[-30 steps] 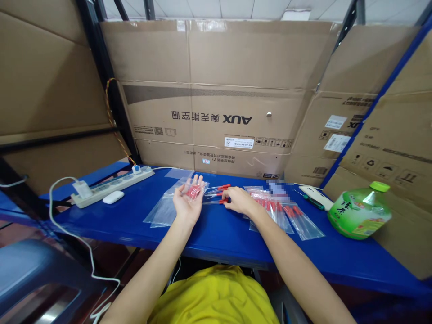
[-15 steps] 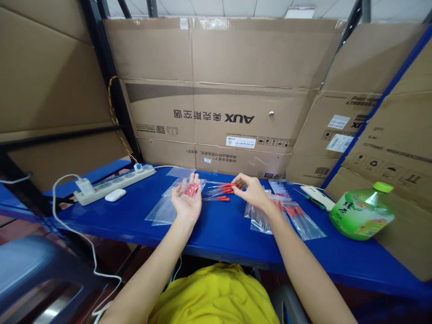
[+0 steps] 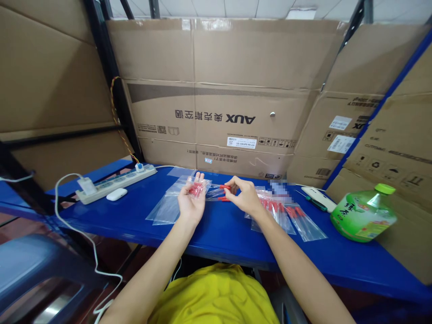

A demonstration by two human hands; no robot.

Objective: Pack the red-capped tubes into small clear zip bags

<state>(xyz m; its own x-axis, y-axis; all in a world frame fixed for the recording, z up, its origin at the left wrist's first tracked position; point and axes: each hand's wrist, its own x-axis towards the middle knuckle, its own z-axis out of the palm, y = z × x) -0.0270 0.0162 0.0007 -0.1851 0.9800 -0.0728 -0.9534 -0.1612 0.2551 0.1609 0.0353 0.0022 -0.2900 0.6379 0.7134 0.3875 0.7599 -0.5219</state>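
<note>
My left hand (image 3: 191, 207) is palm up, its thumb and fingers holding a small clear plastic bag (image 3: 205, 183) with its mouth toward the right. Red ends show through the film. With thumb and index finger, my right hand (image 3: 246, 194) pinches a thin piece with a red end (image 3: 223, 186), its slender clear or metallic shaft pointing toward the bag. Other red-ended thin pieces (image 3: 222, 199) lie on the blue table just below. Flat clear bags (image 3: 164, 209) are spread beneath and left of my left hand. Whether the shaft is inside the bag, I cannot tell.
Filled zip bags with red-ended pieces (image 3: 299, 216) overlap right of my right forearm. Farther right are a green-handled tool (image 3: 315, 203), a white object (image 3: 319, 194) and a green-capped bottle (image 3: 362, 213). A power strip (image 3: 116, 184) and white case (image 3: 116, 194) sit left. Cardboard (image 3: 209, 58) walls the back.
My right hand has moved slightly left and closer to the bag, bringing the red-ended piece along. My left hand has shifted slightly right. More of the filled bags at right is uncovered.
</note>
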